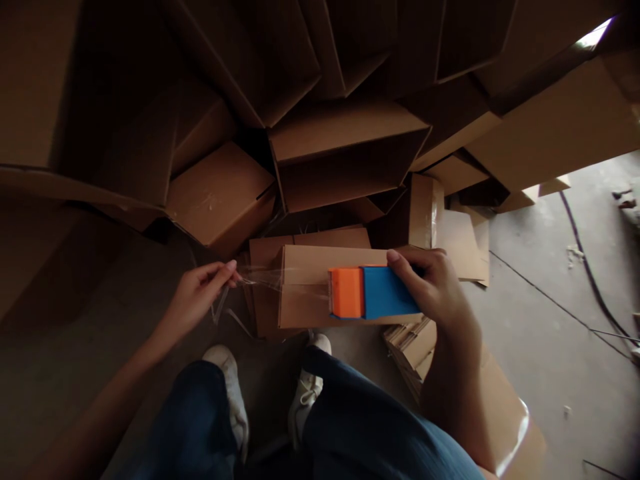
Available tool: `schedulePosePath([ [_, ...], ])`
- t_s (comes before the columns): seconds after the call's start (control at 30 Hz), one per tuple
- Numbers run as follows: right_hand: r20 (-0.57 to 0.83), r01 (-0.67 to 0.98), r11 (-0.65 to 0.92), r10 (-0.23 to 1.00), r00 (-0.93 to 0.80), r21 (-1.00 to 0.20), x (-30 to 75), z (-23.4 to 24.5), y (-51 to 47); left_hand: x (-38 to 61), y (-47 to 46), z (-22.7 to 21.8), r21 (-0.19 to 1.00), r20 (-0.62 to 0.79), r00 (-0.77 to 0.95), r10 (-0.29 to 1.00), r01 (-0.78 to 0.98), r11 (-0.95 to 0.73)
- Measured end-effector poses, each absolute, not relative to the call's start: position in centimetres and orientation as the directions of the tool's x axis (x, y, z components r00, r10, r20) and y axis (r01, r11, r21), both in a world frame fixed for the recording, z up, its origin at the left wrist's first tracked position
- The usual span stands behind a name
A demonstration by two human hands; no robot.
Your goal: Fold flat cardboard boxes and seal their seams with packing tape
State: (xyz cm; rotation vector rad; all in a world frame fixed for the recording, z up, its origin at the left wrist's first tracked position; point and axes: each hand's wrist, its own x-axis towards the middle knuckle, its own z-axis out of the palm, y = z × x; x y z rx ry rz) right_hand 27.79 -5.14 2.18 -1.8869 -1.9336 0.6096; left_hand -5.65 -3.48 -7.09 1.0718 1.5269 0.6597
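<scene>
My right hand (430,290) grips an orange and blue tape dispenser (370,293), which rests against the side of a cardboard box (310,267). Clear packing tape (257,279) stretches from the dispenser across the box toward my left hand (197,300). Thumb and fingertips of that hand pinch the tape's loose end, just past the box's left edge. A looser twist of tape hangs below those fingers. My right hand hides the dispenser's far end.
A heap of open cardboard boxes (345,157) fills the area ahead. A stack of flat cardboard (411,350) lies to the right of my feet (225,393). A black cable (587,273) crosses the concrete floor (540,313) at right.
</scene>
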Motion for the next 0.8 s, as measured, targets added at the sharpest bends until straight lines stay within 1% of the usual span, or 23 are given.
schedulePosePath([
  [0.2, -0.031, 0.833, 0.012, 0.999, -0.035, -0.554, 27.9, 2.1, -5.1, -7.3, -3.0, -7.1, 0.849, -0.503, 0.221, 0.835, 0.306, 0.431],
  [0.3, -0.029, 0.836, 0.012, 0.999, -0.033, -0.549, 27.8, 2.1, -5.1, -7.9, -2.8, -6.6, 0.825, -0.551, 0.271, 0.79, 0.319, 0.466],
  [0.4, -0.039, 0.838, 0.01, 0.999, -0.037, -0.546, 27.8, 2.1, -5.1, -8.2, -2.8, -6.1, 0.809, -0.579, 0.289, 0.762, 0.322, 0.492],
  [0.6, -0.053, 0.841, 0.005, 0.998, -0.04, -0.541, 27.9, 2.2, -5.1, -8.4, -2.9, -6.3, 0.808, -0.585, 0.284, 0.76, 0.287, 0.514],
  [0.8, -0.043, 0.841, 0.0, 0.999, -0.028, -0.542, 27.9, 2.1, -5.1, -8.3, -3.1, -6.1, 0.809, -0.581, 0.226, 0.782, 0.262, 0.526],
])
